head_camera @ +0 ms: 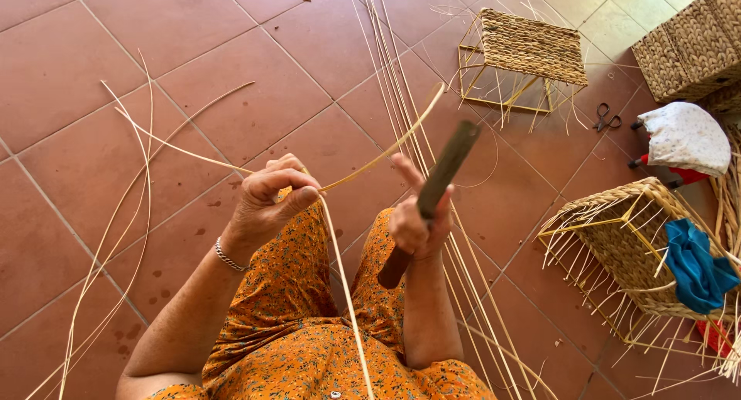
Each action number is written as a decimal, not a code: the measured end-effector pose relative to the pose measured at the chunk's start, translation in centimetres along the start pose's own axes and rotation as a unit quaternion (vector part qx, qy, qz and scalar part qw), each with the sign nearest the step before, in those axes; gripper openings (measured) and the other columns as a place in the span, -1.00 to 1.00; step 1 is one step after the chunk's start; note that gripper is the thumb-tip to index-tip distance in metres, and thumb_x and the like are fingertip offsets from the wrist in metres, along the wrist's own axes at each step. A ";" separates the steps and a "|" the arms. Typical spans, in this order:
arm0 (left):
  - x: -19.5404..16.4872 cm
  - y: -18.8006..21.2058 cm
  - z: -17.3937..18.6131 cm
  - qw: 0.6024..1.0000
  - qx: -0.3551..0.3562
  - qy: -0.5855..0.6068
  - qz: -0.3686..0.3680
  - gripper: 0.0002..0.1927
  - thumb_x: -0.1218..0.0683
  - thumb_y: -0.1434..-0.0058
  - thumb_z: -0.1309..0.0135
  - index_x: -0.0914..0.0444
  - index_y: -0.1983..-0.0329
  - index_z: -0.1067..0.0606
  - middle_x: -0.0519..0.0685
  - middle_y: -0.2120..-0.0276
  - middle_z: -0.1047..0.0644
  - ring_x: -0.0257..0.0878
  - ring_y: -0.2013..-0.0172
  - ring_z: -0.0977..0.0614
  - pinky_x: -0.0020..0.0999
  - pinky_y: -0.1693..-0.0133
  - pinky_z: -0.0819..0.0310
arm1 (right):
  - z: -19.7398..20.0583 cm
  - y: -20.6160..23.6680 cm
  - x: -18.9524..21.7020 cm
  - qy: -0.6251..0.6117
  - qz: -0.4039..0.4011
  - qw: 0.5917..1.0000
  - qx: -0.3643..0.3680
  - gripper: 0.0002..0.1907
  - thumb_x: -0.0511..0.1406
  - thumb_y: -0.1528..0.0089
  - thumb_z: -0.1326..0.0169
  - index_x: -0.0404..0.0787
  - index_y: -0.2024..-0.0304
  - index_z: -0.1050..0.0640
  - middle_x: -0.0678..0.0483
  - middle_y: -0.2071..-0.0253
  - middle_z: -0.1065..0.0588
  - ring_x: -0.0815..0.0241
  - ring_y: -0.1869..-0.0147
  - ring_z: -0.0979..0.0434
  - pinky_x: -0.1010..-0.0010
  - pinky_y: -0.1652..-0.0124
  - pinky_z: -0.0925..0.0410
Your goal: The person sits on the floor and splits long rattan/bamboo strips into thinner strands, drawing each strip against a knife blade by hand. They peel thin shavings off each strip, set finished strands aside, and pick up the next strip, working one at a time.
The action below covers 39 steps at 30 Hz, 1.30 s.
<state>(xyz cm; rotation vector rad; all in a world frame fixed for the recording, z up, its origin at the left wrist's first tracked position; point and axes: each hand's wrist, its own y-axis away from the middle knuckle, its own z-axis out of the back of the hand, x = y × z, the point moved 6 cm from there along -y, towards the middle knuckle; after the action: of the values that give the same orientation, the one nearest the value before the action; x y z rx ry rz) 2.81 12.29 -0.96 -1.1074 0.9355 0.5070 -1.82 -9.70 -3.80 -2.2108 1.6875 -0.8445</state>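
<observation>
While seated over a red tiled floor (93,52), pinched a thin pale cane strip (363,168) in the left hand (270,199), fingers closed on it where it bent. Gripped a dark knife-like tool (436,188) in the right hand (421,226), clenched just beside the left. Beyond and right of the hands, loose canes (401,83), two half-woven baskets (617,238), scissors (607,117).
</observation>
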 end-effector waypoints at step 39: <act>9.5 0.0 -0.9 0.983 -0.014 0.106 0.147 -0.67 0.13 -0.23 -0.06 0.32 0.65 -0.39 -0.13 0.62 -0.35 -0.32 0.46 -0.36 -0.39 0.34 -0.26 | 9.9 -0.8 -4.7 0.046 -0.127 0.961 -0.240 -0.37 0.05 -0.48 0.26 -0.27 -0.38 -0.22 0.18 0.58 -0.27 0.45 0.69 -0.15 0.60 0.69 -0.17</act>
<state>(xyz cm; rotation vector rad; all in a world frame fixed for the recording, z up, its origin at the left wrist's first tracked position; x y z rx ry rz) 7.58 10.61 -9.06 -1.0687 1.2927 0.6530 3.70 -6.55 -12.80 -2.7970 1.8306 -0.6487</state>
